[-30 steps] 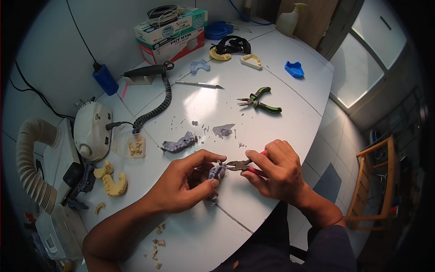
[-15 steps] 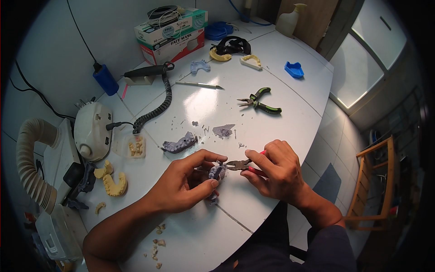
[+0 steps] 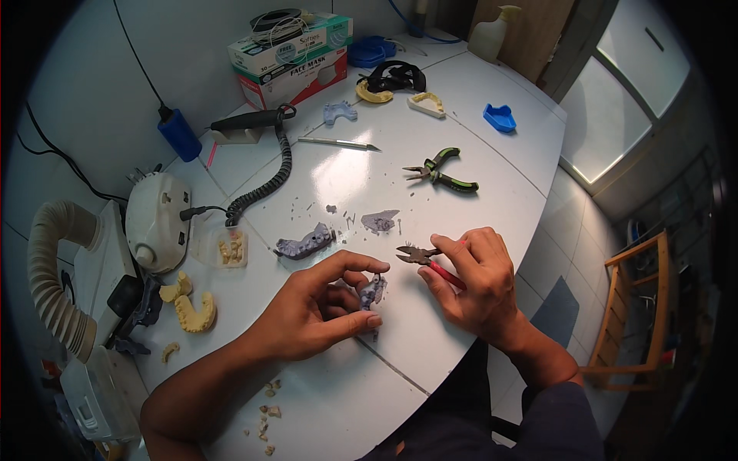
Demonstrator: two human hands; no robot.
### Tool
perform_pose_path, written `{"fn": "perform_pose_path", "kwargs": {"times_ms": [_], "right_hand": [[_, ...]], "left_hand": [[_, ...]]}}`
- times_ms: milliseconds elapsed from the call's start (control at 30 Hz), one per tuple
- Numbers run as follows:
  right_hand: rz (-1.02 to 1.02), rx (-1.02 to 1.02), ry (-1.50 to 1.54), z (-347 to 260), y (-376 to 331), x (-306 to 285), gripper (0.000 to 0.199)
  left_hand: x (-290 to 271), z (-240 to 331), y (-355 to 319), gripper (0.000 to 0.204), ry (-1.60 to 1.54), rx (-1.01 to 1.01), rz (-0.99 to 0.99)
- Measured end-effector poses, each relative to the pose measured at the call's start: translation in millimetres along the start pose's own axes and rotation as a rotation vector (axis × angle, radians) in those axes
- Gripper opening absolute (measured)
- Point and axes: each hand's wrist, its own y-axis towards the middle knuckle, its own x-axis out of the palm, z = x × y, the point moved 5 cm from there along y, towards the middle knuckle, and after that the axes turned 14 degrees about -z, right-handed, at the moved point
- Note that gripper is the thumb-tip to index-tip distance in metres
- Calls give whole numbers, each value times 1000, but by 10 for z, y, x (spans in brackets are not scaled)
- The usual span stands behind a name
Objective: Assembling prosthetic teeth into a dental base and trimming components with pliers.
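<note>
My left hand pinches a grey-purple dental impression upright between thumb and fingers, just above the table. Its lower end is partly hidden behind my thumb. My right hand is closed around red-handled side cutters. Their jaws stand parted, a short gap to the right of the impression and not touching it. Beyond my left hand lies another grey-purple impression piece with tooth hollows. A flat trimmed scrap and small grey cuttings are scattered near it.
Farther back lie green-and-black pliers and a craft knife. Yellow plaster dental casts and a tub of teeth pieces are at left, beside a white control unit and a ribbed hose. Loose cream bits lie near my left forearm.
The side cutters have drawn away from the impression to the right, and their jaws have opened. My left hand has turned the impression slightly.
</note>
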Motion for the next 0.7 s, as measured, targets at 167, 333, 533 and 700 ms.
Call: {"fn": "perform_pose_path", "kwargs": {"times_ms": [167, 333, 533, 700], "right_hand": [[5, 84, 28, 53, -4, 27, 40], [-12, 125, 16, 51, 3, 24, 38], [10, 145, -43, 51, 15, 16, 36], [20, 186, -91, 65, 4, 12, 33]], "left_hand": [[-12, -32, 6, 61, 9, 5, 0], [-13, -39, 6, 61, -24, 22, -15], [-24, -39, -1, 62, 32, 26, -4], [-33, -64, -2, 64, 31, 45, 13]]}}
